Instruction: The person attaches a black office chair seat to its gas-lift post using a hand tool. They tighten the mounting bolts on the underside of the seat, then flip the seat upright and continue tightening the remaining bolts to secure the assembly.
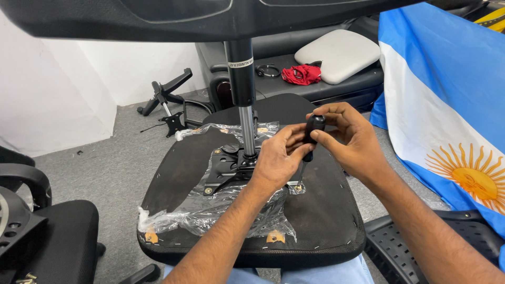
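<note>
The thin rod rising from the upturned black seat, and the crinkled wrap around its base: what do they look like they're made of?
The thin silver rod looks like polished metal: it is bright and reflective. The crinkled clear wrap looks like thin plastic film: see-through, creased, glinting. The black handle gripped by both the left hand and right hand is probably smooth plastic, going by its soft sheen.

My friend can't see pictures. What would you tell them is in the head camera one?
Two bare hands, the left hand and right hand, hold a black screwdriver handle over an upturned office chair seat. A metal mechanism plate with a gas cylinder sits on the seat, amid torn clear plastic wrap.
</note>
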